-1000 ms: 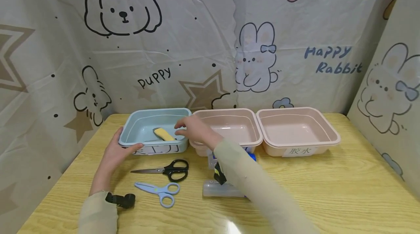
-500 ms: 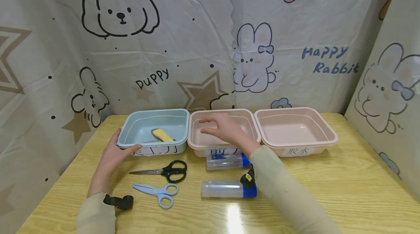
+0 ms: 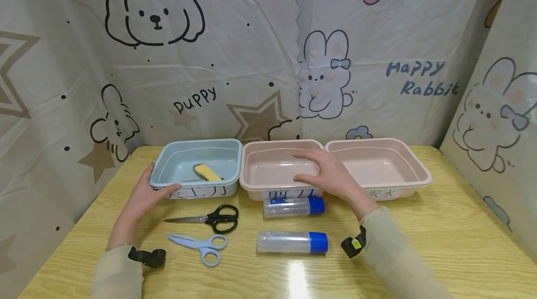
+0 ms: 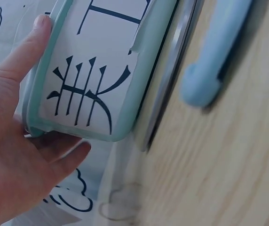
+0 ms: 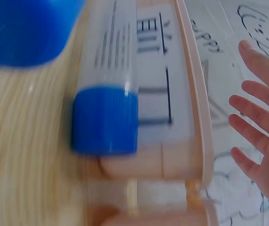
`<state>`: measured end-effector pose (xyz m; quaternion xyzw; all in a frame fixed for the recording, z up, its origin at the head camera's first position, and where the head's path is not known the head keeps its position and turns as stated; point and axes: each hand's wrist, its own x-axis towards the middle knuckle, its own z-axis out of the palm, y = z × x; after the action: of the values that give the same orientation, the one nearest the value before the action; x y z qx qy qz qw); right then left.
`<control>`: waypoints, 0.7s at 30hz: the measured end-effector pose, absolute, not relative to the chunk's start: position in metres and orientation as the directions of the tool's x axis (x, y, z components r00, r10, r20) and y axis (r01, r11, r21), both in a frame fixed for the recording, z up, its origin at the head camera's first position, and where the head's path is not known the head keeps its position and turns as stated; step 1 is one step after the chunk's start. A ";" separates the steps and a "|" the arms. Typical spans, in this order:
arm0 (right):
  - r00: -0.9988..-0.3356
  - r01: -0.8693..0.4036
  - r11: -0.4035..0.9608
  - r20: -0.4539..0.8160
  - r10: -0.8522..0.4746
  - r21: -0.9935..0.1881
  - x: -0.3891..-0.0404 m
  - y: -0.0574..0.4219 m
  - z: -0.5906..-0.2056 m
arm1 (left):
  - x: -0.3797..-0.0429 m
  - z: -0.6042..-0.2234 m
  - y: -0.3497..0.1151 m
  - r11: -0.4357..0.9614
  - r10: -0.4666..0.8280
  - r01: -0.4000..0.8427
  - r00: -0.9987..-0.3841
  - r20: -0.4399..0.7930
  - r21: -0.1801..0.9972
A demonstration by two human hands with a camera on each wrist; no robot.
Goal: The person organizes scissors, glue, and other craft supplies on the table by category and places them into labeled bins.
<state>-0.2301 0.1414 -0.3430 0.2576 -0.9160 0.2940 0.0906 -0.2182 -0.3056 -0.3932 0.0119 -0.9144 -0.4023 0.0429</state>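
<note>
Blue bin (image 3: 220, 152) sits far left on the bench (image 3: 457, 229), yellow knife (image 3: 207, 173) lying inside toward its near side. Step in hand, my read: steadying the blue bin with one hand, other hand between grasps. Next move, if it's a pickup, calls for the right hand to drop toward the near side and close across an item; both scissors and both tubes lie loose there.

Pose: left hand (image 3: 140, 194) holds the blue bin at its near left corner, thumb on the near rim, fingers round the left end. Right hand (image 3: 331, 175) hangs over the right part of the middle pink bin (image 3: 268, 161), palm by the right pink bin (image 3: 373, 164). Its fingers are extended, thumb well apart from them, gripping nothing.

Loose stuff: far glue tube (image 3: 287, 207) lies just near of the middle pink bin, near glue tube (image 3: 285, 242) nearer. Black scissors (image 3: 214, 219) and light-blue scissors (image 3: 205, 243) sit left of the tubes. Right wrist view is blurred.
</note>
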 end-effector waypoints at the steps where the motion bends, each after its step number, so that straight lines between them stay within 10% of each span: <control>1: -0.860 -0.510 0.702 0.312 -0.404 -0.497 -0.227 0.147 -0.343 | -0.218 -0.392 -0.305 0.692 -0.057 0.006 -0.996 0.063 0.722; 12: -0.899 -0.414 0.769 0.351 -0.262 -0.488 -0.213 0.217 -0.357 | -0.211 -0.372 -0.297 0.817 0.001 0.045 -0.997 0.077 0.575; 21: -0.916 -0.335 0.775 0.378 -0.135 -0.535 -0.204 0.270 -0.363 | -0.204 -0.366 -0.285 0.861 0.115 0.260 -0.936 0.331 0.437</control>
<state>-0.2037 0.2696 -0.3634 0.1267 -0.9283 0.3102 0.1615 -0.2038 -0.2847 -0.3664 -0.0983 -0.9531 -0.2447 0.1487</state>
